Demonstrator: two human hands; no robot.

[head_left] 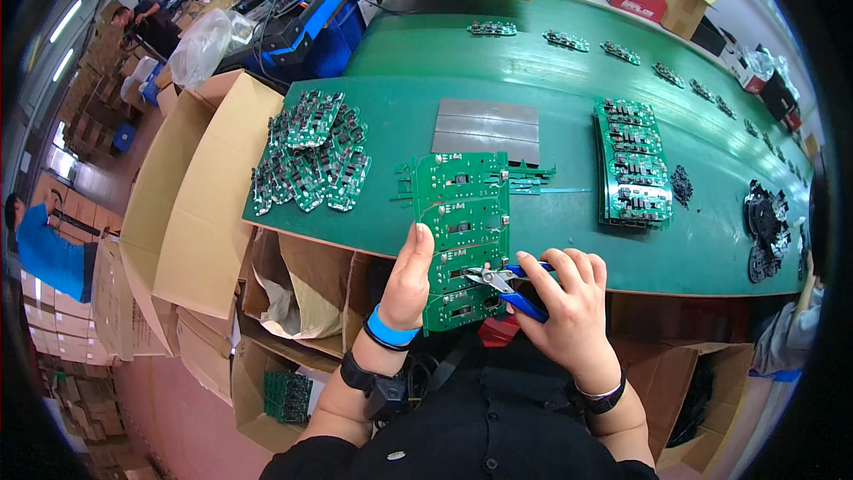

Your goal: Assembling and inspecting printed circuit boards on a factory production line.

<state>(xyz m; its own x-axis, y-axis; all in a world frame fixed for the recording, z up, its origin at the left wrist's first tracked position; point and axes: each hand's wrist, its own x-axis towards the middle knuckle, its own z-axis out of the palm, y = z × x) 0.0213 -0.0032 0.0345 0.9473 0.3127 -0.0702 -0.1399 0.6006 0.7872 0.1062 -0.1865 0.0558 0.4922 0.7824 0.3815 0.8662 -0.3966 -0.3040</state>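
Note:
My left hand [407, 277] grips the left edge of a green circuit board panel [458, 231], its thumb on the upper face. The panel is tilted up past the table's front edge and is made of several joined boards with dark slots. In my right hand [569, 298] is a pair of side cutters [524, 304] with blue handles. Their jaws lie over the lower part of the panel, near a slot; whether they touch it I cannot tell. Behind the panel sits a flat grey metal plate [486, 124], with thin green board strips [531, 181] beside it.
A heap of separate circuit boards [311, 151] lies left on the green table [382, 116]. To the right stand stacked board panels [633, 164], small black parts [681, 185] and a black pile [766, 227]. Boards line a green belt [566, 41]. Open cardboard boxes [209, 204] stand left.

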